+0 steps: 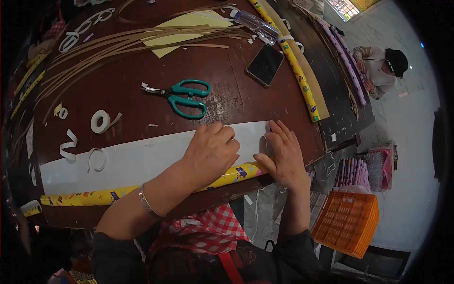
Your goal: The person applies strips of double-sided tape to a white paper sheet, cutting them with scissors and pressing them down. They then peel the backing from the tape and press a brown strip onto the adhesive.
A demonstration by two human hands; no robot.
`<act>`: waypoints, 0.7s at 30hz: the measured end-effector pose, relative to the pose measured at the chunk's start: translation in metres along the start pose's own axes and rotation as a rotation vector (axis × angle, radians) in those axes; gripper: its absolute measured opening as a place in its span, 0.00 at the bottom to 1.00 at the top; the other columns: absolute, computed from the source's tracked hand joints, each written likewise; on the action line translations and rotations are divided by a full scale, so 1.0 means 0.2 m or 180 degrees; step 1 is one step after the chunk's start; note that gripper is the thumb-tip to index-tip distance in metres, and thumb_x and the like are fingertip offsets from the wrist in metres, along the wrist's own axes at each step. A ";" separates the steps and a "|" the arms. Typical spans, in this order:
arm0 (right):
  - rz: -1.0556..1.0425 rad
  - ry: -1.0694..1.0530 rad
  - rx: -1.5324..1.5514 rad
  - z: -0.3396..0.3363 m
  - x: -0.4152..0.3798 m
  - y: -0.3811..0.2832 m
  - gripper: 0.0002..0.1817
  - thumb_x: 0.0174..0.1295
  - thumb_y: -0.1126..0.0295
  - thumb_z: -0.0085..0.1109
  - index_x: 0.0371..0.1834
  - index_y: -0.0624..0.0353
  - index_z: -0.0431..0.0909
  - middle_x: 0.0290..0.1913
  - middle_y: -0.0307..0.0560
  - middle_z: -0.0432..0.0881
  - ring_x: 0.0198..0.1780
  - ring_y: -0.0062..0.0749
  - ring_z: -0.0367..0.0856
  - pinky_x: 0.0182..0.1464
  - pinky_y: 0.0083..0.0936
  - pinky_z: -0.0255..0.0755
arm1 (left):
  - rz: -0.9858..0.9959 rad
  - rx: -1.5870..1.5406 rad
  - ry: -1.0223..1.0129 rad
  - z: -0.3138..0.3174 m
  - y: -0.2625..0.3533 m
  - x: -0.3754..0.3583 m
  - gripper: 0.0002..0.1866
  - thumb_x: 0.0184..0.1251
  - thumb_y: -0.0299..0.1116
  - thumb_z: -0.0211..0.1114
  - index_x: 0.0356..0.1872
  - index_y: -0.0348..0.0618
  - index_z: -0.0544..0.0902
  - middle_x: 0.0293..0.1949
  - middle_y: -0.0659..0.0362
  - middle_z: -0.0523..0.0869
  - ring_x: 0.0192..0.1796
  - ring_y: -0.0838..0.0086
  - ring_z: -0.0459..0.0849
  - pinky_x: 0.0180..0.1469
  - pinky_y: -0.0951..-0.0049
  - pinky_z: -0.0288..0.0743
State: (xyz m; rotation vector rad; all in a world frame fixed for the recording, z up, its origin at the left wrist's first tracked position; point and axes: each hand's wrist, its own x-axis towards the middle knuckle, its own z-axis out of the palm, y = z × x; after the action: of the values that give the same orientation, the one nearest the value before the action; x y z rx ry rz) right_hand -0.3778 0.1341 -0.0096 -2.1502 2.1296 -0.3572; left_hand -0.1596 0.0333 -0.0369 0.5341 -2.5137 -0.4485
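A long sheet of wrapping paper (142, 158) lies white side up across the front of the table. Its near edge is curled into a yellow patterned roll (231, 176). My left hand (213, 149) is closed above the white side, fingers bent inward; what they hold, if anything, is hidden. Flat on the right end of the sheet rests my right hand (285, 154), fingers stretched out and thumb by the roll. Beyond my hands lie green-handled scissors (182, 94), blades pointing left. A roll of white tape (100, 122) sits farther left, and a curled white strip (98, 160) rests on the sheet.
A phone (265, 65), a clear plastic bottle (257, 27) and long brown strips (118, 40) lie on the dark red table (127, 75). Another yellow roll (300, 78) runs along its right side. An orange crate (347, 222) stands lower right. A person (383, 68) sits beyond.
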 end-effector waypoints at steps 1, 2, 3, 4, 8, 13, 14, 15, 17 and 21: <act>-0.0010 -0.0046 -0.0164 0.00 0.00 0.00 0.35 0.62 0.39 0.60 0.55 0.63 0.76 0.71 0.61 0.69 0.76 0.57 0.62 0.71 0.60 0.56 | -0.0001 -0.0014 0.0011 0.00 0.00 0.00 0.08 0.54 0.33 0.74 0.32 0.46 0.84 0.41 0.61 0.80 0.46 0.67 0.77 0.46 0.64 0.67; -0.0020 -0.0092 -0.0326 0.00 0.01 0.00 0.34 0.63 0.40 0.59 0.55 0.62 0.76 0.71 0.59 0.69 0.76 0.55 0.62 0.71 0.61 0.56 | -0.0003 -0.0013 0.0015 0.00 0.00 0.00 0.08 0.54 0.33 0.74 0.32 0.46 0.84 0.41 0.61 0.80 0.46 0.67 0.77 0.46 0.64 0.67; -0.0023 -0.0094 -0.0327 -0.01 0.02 -0.01 0.34 0.63 0.40 0.59 0.55 0.62 0.76 0.71 0.59 0.69 0.76 0.55 0.62 0.71 0.61 0.56 | 0.0005 -0.0009 0.0013 0.00 0.00 0.00 0.07 0.54 0.33 0.73 0.32 0.46 0.84 0.41 0.61 0.80 0.46 0.67 0.77 0.46 0.64 0.67; -0.0048 -0.0151 -0.0430 -0.03 0.02 -0.02 0.33 0.64 0.40 0.58 0.55 0.61 0.76 0.70 0.59 0.70 0.75 0.54 0.62 0.71 0.61 0.56 | 0.0015 -0.0008 0.0009 -0.01 0.00 0.00 0.07 0.55 0.33 0.73 0.32 0.46 0.84 0.40 0.61 0.81 0.46 0.67 0.77 0.46 0.64 0.67; -0.0182 -0.0386 -0.0808 -0.05 0.06 -0.03 0.32 0.66 0.40 0.56 0.54 0.61 0.77 0.68 0.57 0.71 0.73 0.53 0.64 0.71 0.62 0.56 | -0.0012 -0.0036 -0.0017 -0.01 0.00 0.00 0.07 0.55 0.33 0.73 0.32 0.45 0.84 0.40 0.61 0.80 0.46 0.67 0.77 0.46 0.64 0.67; -0.0336 -0.0405 -0.0957 -0.05 0.08 -0.01 0.31 0.66 0.41 0.56 0.54 0.61 0.77 0.66 0.57 0.73 0.72 0.52 0.66 0.70 0.62 0.56 | -0.0032 -0.0083 -0.0038 -0.01 0.00 0.00 0.07 0.56 0.33 0.73 0.32 0.45 0.84 0.39 0.61 0.80 0.45 0.67 0.77 0.45 0.65 0.67; -0.0376 -0.0403 -0.0995 -0.05 0.09 -0.01 0.31 0.65 0.42 0.57 0.54 0.61 0.78 0.65 0.57 0.74 0.72 0.52 0.67 0.70 0.62 0.56 | -0.0033 -0.0084 -0.0033 -0.01 0.00 0.00 0.07 0.56 0.33 0.73 0.32 0.45 0.84 0.39 0.61 0.80 0.45 0.67 0.77 0.45 0.65 0.67; -0.0378 -0.0405 -0.0996 -0.05 0.09 -0.01 0.31 0.65 0.42 0.57 0.54 0.61 0.78 0.65 0.57 0.74 0.72 0.52 0.67 0.70 0.62 0.56 | -0.0025 -0.0070 -0.0026 -0.01 0.00 0.00 0.07 0.56 0.33 0.73 0.32 0.45 0.84 0.39 0.61 0.80 0.45 0.67 0.77 0.45 0.65 0.67; -0.0416 -0.0415 -0.0977 -0.06 0.10 -0.02 0.31 0.64 0.42 0.59 0.53 0.61 0.78 0.63 0.57 0.76 0.71 0.52 0.68 0.70 0.62 0.57 | -0.0016 -0.0057 -0.0021 -0.01 0.00 0.00 0.07 0.56 0.33 0.73 0.32 0.45 0.84 0.39 0.61 0.80 0.44 0.67 0.77 0.45 0.65 0.67; -0.0448 -0.0439 -0.1002 -0.07 0.12 -0.01 0.31 0.63 0.43 0.60 0.53 0.61 0.78 0.61 0.56 0.77 0.70 0.53 0.69 0.70 0.60 0.58 | -0.0007 -0.0073 0.0005 0.00 0.00 0.00 0.07 0.55 0.34 0.73 0.31 0.45 0.84 0.37 0.60 0.79 0.44 0.67 0.77 0.45 0.64 0.68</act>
State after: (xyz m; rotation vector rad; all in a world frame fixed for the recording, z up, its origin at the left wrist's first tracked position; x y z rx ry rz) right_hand -0.3789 0.1118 0.0068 -2.4156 2.0802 0.1251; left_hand -0.1590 0.0335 -0.0376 0.5282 -2.5038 -0.4770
